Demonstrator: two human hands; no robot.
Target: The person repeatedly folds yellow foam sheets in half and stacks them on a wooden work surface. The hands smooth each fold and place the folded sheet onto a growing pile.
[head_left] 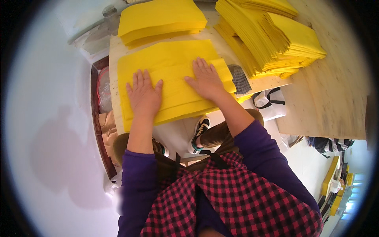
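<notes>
Fanned stack of yellow paper sheets (173,67) lying flat on the near part of the wooden desk (331,91), its edges stepped toward the near edge of the desk. Left hand (144,94) pressed flat on the left half of the stack, fingers spread and straight, palm down, grip wide and holding nothing. Right hand (205,79) pressed flat on the right half in the same way, fingers pointing away, thumb splayed toward the left hand, grip wide and empty too. Both hands apart from each other, with bare yellow sheet between.

Just beyond the stack, a second folded pile of yellow sheets (162,19), thicker, near the far edge of the desk. To the right, a large fanned heap of yellow sheets (272,39), stepped in many layers, taking up much of the desk there and crowding close to the right hand. Between that heap and the pressed stack, a grey ridged pad (240,79) just beside the right hand's little finger, partly tucked under the stack's right edge.

Below the desk edge, a black and white shoe (199,132) on the pale floor, brown trouser legs, purple sleeves and a red and black checked apron (237,197). At the left of the desk, crumpled clear plastic bags (104,89) and brown paper (106,126). Under the desk to the right, a white bag with black straps (270,103).
</notes>
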